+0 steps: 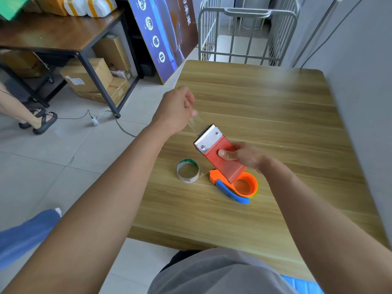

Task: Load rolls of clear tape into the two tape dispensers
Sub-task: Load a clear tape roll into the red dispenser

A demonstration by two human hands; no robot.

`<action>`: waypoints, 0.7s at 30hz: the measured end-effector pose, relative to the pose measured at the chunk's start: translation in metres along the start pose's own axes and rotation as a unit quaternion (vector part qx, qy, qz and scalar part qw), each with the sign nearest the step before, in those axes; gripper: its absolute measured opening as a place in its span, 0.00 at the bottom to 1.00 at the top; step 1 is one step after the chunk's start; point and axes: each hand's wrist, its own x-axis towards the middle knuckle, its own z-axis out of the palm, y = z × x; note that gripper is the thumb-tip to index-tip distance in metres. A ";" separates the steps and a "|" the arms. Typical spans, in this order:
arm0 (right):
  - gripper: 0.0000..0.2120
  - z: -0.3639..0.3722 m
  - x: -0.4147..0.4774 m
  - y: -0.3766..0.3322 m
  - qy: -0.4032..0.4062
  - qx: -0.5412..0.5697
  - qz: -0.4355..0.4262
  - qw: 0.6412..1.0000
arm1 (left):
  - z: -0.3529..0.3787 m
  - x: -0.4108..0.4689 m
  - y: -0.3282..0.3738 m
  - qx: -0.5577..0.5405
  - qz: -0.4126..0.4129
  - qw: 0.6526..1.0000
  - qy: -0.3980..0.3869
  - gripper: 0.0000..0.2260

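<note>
Two dispensers and one tape roll over a wooden desk (265, 107)

On a tiled floor, centre frame: right hand (244, 156) fingers clamp the red dispenser (214, 149); left hand (176, 110) fingers pinch a clear tape strip (194, 122). The orange dispenser (237, 185) and tape roll (187, 170) lie beside each other.

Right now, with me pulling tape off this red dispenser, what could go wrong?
The left hand pulls the clear tape strip close to the serrated blade; fingers could graze the teeth. The loose strip might fold and stick to itself. The right hand grips the red dispenser mid-air, so it could twist.
</note>
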 end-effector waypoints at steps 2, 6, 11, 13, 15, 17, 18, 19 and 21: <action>0.08 0.000 -0.002 -0.001 0.001 0.003 -0.001 1.000 | -0.001 -0.001 0.001 0.003 -0.003 1.000 0.008 0.08; 0.10 0.000 -0.005 -0.009 0.005 -0.005 -0.001 1.000 | -0.003 -0.001 0.002 0.005 -0.016 0.999 0.028 0.10; 0.08 -0.003 -0.006 -0.019 0.006 -0.015 -0.010 1.000 | -0.015 0.004 -0.005 0.005 -0.054 0.996 0.069 0.11; 0.11 -0.003 -0.007 -0.021 0.003 -0.021 -0.012 1.000 | -0.018 0.005 -0.006 -0.001 -0.065 0.995 0.075 0.11; 0.13 -0.002 -0.007 -0.024 0.002 -0.031 -0.007 0.999 | -0.019 0.004 -0.006 0.002 -0.062 0.995 0.075 0.11; 0.16 0.001 -0.007 -0.025 0.015 -0.056 0.003 0.998 | -0.016 0.001 -0.002 0.008 -0.045 0.997 0.058 0.12; 0.18 0.002 -0.006 -0.026 0.023 -0.064 0.009 0.998 | -0.014 -0.001 0.000 0.007 -0.037 0.998 0.047 0.12; 0.19 0.004 -0.006 -0.027 0.031 -0.067 0.013 0.997 | -0.012 -0.002 0.003 0.003 -0.029 0.999 0.036 0.13; 0.16 0.006 -0.004 -0.027 0.045 -0.064 0.020 0.997 | -0.006 -0.007 0.008 0.005 -0.018 1.000 0.013 0.12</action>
